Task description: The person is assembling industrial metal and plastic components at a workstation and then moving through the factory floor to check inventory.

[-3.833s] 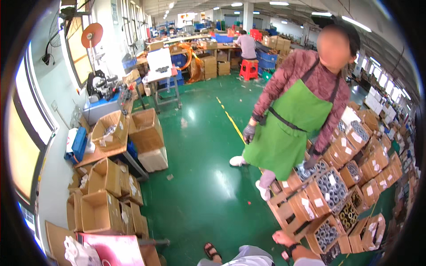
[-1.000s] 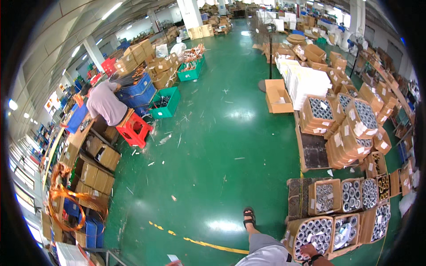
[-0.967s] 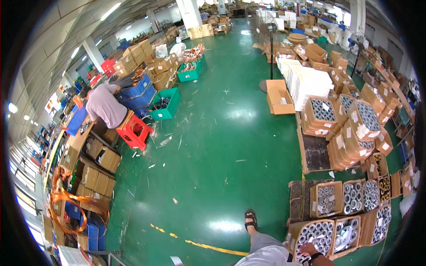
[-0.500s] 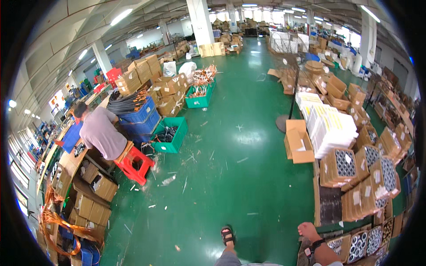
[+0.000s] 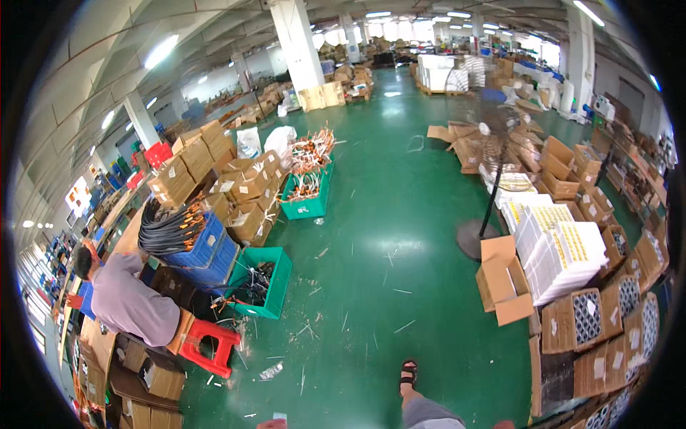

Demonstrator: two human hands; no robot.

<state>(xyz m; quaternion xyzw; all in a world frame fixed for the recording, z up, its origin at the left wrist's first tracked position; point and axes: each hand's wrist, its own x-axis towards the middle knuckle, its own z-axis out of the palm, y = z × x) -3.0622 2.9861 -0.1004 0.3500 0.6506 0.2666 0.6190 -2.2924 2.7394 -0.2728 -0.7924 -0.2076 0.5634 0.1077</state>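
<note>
Head view: neither of the hands shows, state unknowable. Nearest thing, open cardboard box (image 5: 504, 280), sits on green floor (image 5: 371, 214) beside white stacks; probably light, stiff, grab by flaps.

floor (image 5: 386, 236): glossy green, littered with small scraps
co-worker (image 5: 128, 300): bent over at left in grey top, sitting on red stool (image 5: 211, 347)
green crates (image 5: 261, 282): one by the stool, another (image 5: 307, 196) farther back holding wire bundles
blue crates (image 5: 204, 250): stacked, topped with black cables
pedestal fan (image 5: 493, 143): standing at right
cardboard boxes (image 5: 597, 322): stacked lower right, contents possibly round parts, too blurred
white pillar (image 5: 300, 43): centre back
</note>
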